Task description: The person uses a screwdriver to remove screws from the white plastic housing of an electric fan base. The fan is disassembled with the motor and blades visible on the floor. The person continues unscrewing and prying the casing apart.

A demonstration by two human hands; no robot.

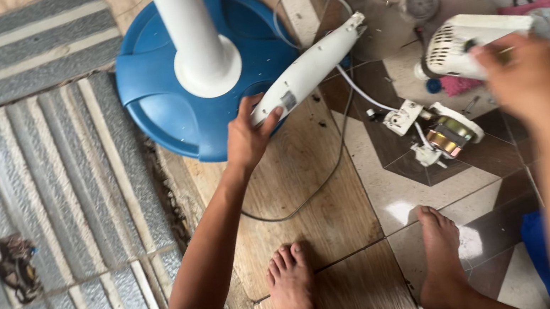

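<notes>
Over at the left a ribbed grey mat covers the floor, with a small dark scrap lying on it. Next comes the blue fan base with its white column, just above the left hand's knuckles. The left hand has its fingers curled around the lower end of a white tubular fan neck, thumb on top; wires trail from the tube's far end to a bare copper-wound motor lying beyond the fingertips, on the tiles. The right hand is blurred; it seems closed over a white vented motor housing, though I cannot tell how the fingers sit. This looks like mid-disassembly; any next pull would need care with the wires.
</notes>
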